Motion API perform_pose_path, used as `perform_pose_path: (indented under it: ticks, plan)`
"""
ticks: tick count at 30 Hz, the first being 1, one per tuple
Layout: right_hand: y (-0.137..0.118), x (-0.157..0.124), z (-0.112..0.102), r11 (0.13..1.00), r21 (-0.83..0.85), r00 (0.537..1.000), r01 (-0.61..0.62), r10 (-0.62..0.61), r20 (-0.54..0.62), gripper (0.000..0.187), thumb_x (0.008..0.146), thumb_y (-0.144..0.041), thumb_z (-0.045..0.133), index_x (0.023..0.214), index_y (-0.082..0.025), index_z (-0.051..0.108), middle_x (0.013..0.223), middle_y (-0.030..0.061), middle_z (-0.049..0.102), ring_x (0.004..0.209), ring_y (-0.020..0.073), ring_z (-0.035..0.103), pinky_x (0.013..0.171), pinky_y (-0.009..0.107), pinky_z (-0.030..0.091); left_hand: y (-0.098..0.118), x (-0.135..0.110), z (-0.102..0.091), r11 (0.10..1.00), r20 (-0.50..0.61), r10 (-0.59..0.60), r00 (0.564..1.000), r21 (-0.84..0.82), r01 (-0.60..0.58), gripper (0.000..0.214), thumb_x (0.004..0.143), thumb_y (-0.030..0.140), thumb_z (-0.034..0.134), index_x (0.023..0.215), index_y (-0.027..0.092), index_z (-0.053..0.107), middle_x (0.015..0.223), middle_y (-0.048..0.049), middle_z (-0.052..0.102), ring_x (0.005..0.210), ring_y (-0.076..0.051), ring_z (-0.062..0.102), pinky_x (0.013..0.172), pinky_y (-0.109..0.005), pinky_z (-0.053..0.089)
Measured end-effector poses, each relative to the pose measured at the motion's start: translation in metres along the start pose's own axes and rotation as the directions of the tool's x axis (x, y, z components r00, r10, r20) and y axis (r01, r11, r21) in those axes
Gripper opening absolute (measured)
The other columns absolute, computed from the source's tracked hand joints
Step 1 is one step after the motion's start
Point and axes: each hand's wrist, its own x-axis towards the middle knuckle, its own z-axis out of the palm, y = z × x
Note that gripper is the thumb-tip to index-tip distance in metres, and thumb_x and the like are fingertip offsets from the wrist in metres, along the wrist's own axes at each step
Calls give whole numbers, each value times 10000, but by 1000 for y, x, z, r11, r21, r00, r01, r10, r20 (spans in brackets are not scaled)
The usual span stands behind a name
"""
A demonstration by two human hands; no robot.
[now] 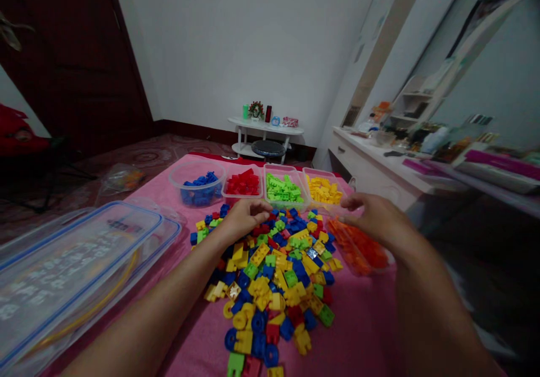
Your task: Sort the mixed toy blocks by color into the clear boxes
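Observation:
My left hand (248, 218) hovers over the far side of a pile of mixed toy building bricks (274, 275), just in front of a clear tub of red bricks (243, 183). Its fingers are bent, with a small gap to the thumb, and no brick shows in them. On the right, my right hand (375, 215) is open above a clear container of orange pieces (358, 247), thumb and fingers apart. Yellow bricks (324, 189) lie in another tub just beyond it. Blue, red, yellow and green pieces make up the pile.
Green bricks (284, 188) fill a tub in the back row, and blue bricks (200, 188) lie in a round one at its left end. A large clear lidded box (84, 275) occupies the left side of the pink cloth (354, 321). A cluttered white dresser (371, 160) stands at right.

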Motion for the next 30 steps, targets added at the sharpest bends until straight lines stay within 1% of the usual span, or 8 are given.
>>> perform_pose_path:
  ticks: [3, 5, 7, 11, 13, 19, 24, 30]
  plan:
    - [-55, -22, 0, 936, 176, 913, 304, -340, 228, 230, 687, -254, 687, 915, -224, 673, 873, 18, 676, 799, 192, 596, 679, 302, 436, 4, 0, -6, 1000, 38, -8, 999, 25, 7, 207, 700, 235, 648, 856, 105, 689, 757, -45, 700, 651, -138, 610, 622, -239, 456]
    - [-90, -46, 7, 769, 337, 695, 543, -637, 332, 322, 668, -237, 731, 985, -248, 672, 1012, 5, 666, 948, 193, 580, 806, 297, 426, 7, 0, -12, 1000, 11, -28, 1000, 12, 28, 205, 697, 231, 648, 850, 103, 690, 749, -45, 700, 648, -137, 610, 623, -237, 455]
    - [-118, -74, 22, 562, 462, 494, 686, -826, 271, 341, 685, -257, 747, 1017, -262, 672, 1183, 5, 605, 1076, 185, 533, 929, 292, 374, 9, 1, -19, 999, -47, -42, 998, 7, 42, 195, 688, 218, 651, 841, 105, 694, 763, -48, 707, 672, -140, 618, 648, -241, 459]
    - [-145, -113, 60, 304, 473, 248, 827, -952, 178, 171, 895, -290, 524, 1001, -288, 658, 1272, -10, 555, 1221, 189, 414, 1069, 367, 228, 12, 2, -34, 998, -137, -53, 989, 19, 56, 189, 691, 200, 638, 839, 98, 696, 768, -58, 710, 678, -139, 615, 659, -244, 458]
    - [-146, -116, 71, 316, 447, 259, 837, -948, 185, 166, 905, -300, 502, 967, -270, 653, 1214, 8, 580, 1200, 196, 418, 1075, 401, 201, 14, 2, -38, 998, -162, -56, 985, 26, 61, 176, 691, 195, 632, 824, 99, 696, 737, -48, 703, 657, -131, 606, 644, -237, 453]
    - [-138, -73, 75, 490, 442, 447, 751, -871, 205, 230, 648, -247, 777, 847, -225, 663, 1035, -7, 610, 1021, 172, 491, 981, 344, 289, 14, 1, -36, 995, -150, -96, 984, 1, 97, 172, 676, 185, 633, 811, 102, 700, 707, -38, 697, 625, -125, 592, 612, -229, 442]
    - [-126, -40, 94, 599, 422, 629, 681, -773, 83, 215, 631, -215, 795, 810, -224, 678, 926, -13, 651, 961, 176, 531, 925, 344, 323, 5, 3, -35, 996, -42, -86, 995, 14, 87, 188, 673, 211, 646, 817, 99, 693, 751, -51, 705, 648, -136, 600, 631, -239, 444]
    - [-109, -21, 90, 591, 617, 796, 519, -598, -96, 36, 770, -229, 658, 752, -203, 675, 906, 11, 682, 908, 161, 599, 866, 300, 411, 4, 1, -36, 988, 49, -48, 998, 146, 41, 217, 722, 227, 601, 871, 97, 691, 800, -56, 711, 696, -149, 618, 672, -247, 459]
